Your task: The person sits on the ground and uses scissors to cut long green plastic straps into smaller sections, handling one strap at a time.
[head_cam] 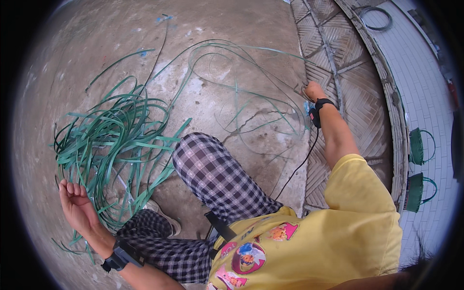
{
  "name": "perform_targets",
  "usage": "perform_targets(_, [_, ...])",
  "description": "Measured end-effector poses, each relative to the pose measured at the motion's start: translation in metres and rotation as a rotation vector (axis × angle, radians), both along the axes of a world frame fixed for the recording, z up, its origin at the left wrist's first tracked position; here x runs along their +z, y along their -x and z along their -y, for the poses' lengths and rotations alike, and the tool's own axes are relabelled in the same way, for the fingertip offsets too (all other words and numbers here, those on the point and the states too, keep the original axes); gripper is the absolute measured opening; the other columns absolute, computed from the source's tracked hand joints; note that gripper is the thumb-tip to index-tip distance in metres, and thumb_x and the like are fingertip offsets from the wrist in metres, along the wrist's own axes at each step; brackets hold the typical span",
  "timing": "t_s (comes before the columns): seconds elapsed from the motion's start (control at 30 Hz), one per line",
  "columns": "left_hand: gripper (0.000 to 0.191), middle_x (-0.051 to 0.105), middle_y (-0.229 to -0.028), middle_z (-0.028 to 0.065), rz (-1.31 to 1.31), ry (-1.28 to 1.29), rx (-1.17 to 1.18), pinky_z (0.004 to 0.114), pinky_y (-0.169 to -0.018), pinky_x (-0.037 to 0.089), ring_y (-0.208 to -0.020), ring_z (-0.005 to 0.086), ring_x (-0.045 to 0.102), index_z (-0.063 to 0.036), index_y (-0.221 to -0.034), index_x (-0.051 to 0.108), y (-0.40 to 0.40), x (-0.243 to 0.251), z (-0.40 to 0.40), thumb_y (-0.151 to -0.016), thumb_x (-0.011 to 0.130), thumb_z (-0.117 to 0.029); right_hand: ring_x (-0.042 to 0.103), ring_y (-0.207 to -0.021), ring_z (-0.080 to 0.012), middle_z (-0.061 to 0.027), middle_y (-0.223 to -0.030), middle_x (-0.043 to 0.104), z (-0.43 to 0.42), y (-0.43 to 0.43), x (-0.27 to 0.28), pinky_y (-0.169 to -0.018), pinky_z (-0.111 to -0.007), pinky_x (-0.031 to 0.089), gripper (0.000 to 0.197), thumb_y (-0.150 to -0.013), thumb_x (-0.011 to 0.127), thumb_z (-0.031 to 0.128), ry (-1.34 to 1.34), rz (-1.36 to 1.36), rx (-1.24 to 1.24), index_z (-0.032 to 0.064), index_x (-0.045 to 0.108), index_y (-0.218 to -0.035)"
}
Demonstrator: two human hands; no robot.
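Observation:
A tangled heap of flat green plastic strapping [108, 134] lies on the concrete floor at the left. My left hand [78, 206] is at its lower left edge, palm up and fingers curled; whether a strip is pinched in it cannot be told. On the right, my arm is stretched out and my right hand [314, 90] is closed around the thin, dark loops of a strap [302, 88], partly hidden by the fist. Long loose strap loops [217, 45] arc over the floor between the heap and this hand, some of them blurred.
My checked trouser knee [214, 170] stands between the hands. A black cable [302, 163] hangs from the right wrist device. Beyond the patterned paving [362, 98] runs a raised edge [393, 98]. Two green woven baskets [417, 146] and a coil [377, 18] sit on pale tiles.

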State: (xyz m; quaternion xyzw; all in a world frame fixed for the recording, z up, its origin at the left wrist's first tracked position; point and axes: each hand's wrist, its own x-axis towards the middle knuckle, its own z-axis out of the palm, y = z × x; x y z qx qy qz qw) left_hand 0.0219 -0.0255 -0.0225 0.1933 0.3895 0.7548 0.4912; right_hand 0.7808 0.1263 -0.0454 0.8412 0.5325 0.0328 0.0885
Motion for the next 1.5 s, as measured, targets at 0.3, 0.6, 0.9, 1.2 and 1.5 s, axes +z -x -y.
perform_targets(0.3, [0.018,0.04,-0.071,-0.0008,0.001,-0.017,-0.039,0.023,-0.057,0.032,-0.063,0.0093,0.036,-0.0009,-0.097,0.051,-0.025,0.015,-0.018,-0.093,0.043,-0.017,0.057,-0.092,-0.0387,-0.0254,-0.093,0.06,-0.03,0.023,0.0,-0.078,-0.041,0.045,0.033,-0.074,0.059,0.022,-0.293,-0.183,0.091,-0.0033,0.058,-0.095])
perform_targets(0.6, [0.025,0.041,-0.075,0.0007,-0.015,0.046,0.002,0.023,-0.058,0.033,-0.065,0.0098,0.038,0.0042,-0.109,0.046,-0.044,0.024,-0.03,-0.089,0.045,-0.01,0.058,-0.086,-0.0372,-0.022,-0.088,0.062,0.048,0.22,-0.146,-0.074,-0.04,0.046,0.033,-0.077,0.058,0.029,0.522,-0.573,0.683,0.0016,0.059,-0.096])
perform_targets(0.9, [0.024,0.041,-0.074,0.0003,0.006,0.059,0.012,0.023,-0.058,0.033,-0.066,0.0097,0.038,0.004,-0.108,0.047,-0.035,0.024,-0.034,-0.089,0.045,-0.011,0.06,-0.084,-0.0368,-0.0228,-0.084,0.062,0.105,0.24,-0.213,-0.071,-0.04,0.047,0.034,-0.076,0.061,0.03,0.894,-0.595,0.561,-0.0028,0.06,-0.085])
perform_targets(1.2, [0.024,0.037,-0.072,-0.0011,0.01,0.078,0.185,0.024,-0.057,0.033,-0.064,0.0088,0.036,0.0036,-0.109,0.047,-0.012,0.023,-0.022,-0.091,0.044,-0.012,0.061,-0.078,-0.0351,-0.0222,-0.079,0.062,0.013,0.308,-0.256,-0.066,-0.04,0.047,0.037,-0.076,0.063,0.031,0.791,-0.585,0.332,-0.0058,0.06,-0.074])
perform_targets(1.5, [0.025,0.038,-0.071,-0.0012,-0.014,0.039,0.35,0.024,-0.057,0.033,-0.064,0.0085,0.037,0.0039,-0.11,0.047,0.011,0.02,-0.008,-0.092,0.043,-0.014,0.044,-0.044,-0.0104,-0.0029,-0.06,0.05,-0.054,0.307,-0.224,-0.037,-0.023,0.038,0.025,-0.081,0.064,0.023,0.143,-1.359,-0.259,0.0033,0.05,-0.085])
